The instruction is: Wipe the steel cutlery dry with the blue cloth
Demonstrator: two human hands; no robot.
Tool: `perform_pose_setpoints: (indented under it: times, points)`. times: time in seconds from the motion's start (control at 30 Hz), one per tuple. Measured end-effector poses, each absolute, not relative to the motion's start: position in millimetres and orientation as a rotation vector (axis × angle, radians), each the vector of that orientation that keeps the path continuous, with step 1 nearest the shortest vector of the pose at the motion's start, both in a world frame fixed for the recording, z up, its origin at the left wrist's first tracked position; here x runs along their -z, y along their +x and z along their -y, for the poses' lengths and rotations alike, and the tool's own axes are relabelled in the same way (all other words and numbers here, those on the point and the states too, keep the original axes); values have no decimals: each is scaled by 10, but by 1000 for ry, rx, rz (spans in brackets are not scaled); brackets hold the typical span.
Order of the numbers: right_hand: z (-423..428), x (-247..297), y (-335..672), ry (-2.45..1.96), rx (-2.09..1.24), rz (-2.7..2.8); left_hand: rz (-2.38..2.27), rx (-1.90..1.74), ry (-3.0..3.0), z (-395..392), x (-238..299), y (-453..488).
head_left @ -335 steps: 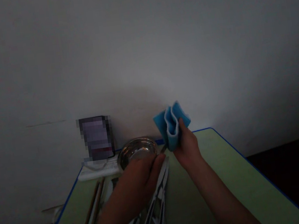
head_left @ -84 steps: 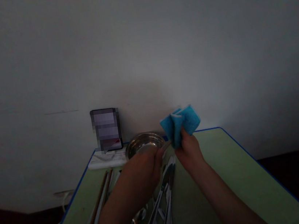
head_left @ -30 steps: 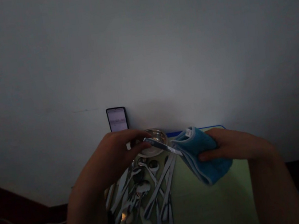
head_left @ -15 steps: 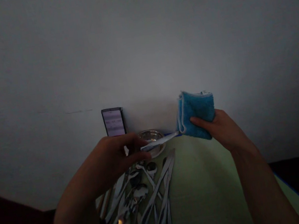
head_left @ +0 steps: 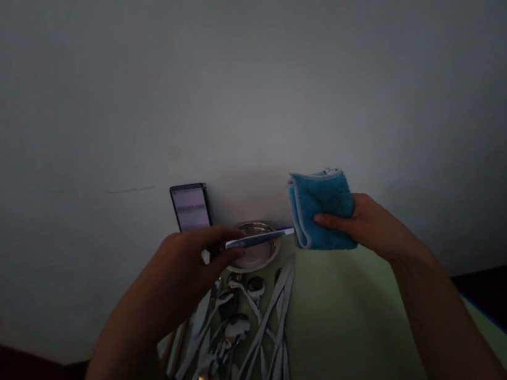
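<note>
My left hand (head_left: 201,253) pinches the end of a shiny metal piece of cutlery (head_left: 262,237) between thumb and fingers. It lies nearly level, and its far end meets the folded edge of a blue cloth (head_left: 326,196). That end is hidden by the cloth, so its kind is not clear. My right hand (head_left: 363,225) is closed around the cloth, thumb pressed on its front face. Below and behind the cutlery stands a round steel bowl (head_left: 255,267).
Several spoons, forks and table knives (head_left: 266,338) lie heaped on the pale green table (head_left: 342,334). A phone (head_left: 191,207) leans upright against the grey wall (head_left: 240,92). A blue edge (head_left: 500,329) borders the table on the right.
The cloth and my right hand have moved left and slightly down. My left hand has shifted a little left, and the cutlery is now more level.
</note>
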State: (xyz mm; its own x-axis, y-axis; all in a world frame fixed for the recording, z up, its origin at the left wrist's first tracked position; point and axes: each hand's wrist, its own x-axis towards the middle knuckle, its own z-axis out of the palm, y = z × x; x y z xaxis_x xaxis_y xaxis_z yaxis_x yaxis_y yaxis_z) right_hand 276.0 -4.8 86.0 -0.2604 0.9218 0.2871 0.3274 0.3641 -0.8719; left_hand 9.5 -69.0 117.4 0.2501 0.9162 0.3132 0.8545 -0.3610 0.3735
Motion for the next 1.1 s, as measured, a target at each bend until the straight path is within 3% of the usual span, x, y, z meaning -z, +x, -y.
perform_pose_setpoints:
  times: [0.27, 0.47, 0.67, 0.93, 1.1]
  points:
    - [90, -853, 2781, -1017, -1156, 1978, -1864, -1054, 2164, 696, -1209, 159]
    - [82, -868, 2826, -1033, -985, 1915, -1617, -765, 2215, 732, -1218, 143]
    - [13, -801, 2753, -925, -1092, 1399, -1430, -348, 2167, 771, -1181, 280]
    - [-36, -716, 2392, -804, -940, 1124, -1287, -273, 2173, 795, -1199, 275]
    - [-2, -704, 2122, -652, -1199, 788, -1315, -306, 2088, 785, -1207, 311]
